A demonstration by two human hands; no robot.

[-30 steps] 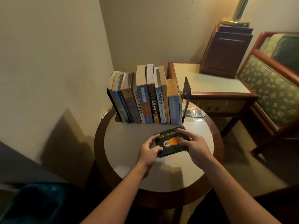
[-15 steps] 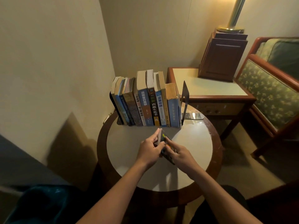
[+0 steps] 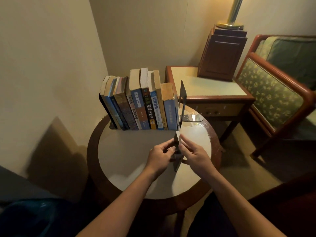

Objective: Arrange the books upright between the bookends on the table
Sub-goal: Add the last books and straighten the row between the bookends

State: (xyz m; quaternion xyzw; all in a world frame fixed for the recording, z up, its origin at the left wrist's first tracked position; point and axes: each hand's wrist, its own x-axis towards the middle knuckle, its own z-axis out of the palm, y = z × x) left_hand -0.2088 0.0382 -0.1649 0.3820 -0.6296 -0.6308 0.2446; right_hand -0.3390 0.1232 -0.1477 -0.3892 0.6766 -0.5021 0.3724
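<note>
1. Head view: a small dark book (image 3: 177, 151) is held edge-on between both hands above the round table (image 3: 130, 161), tilted with its top corner toward the row of books (image 3: 142, 103); it is near that row but apart from it
2. The left hand (image 3: 159, 157) grips the book's left face, fingers curled and closed on it; the right hand (image 3: 194, 155) presses the right face, its fingers (image 3: 185, 141) stretched along the cover up to the top edge; the book's lower corner sticks out below both hands
3. The row of books stands upright at the back of the table; the leftmost ones lean against the left bookend (image 3: 105, 108), mostly hidden behind them
4. The right bookend (image 3: 182, 100) stands just beside the last blue book, a narrow gap between them
5. Behind are a side table (image 3: 205, 89) with a dark wooden box (image 3: 220, 55), and an armchair (image 3: 277, 93) to the right
</note>
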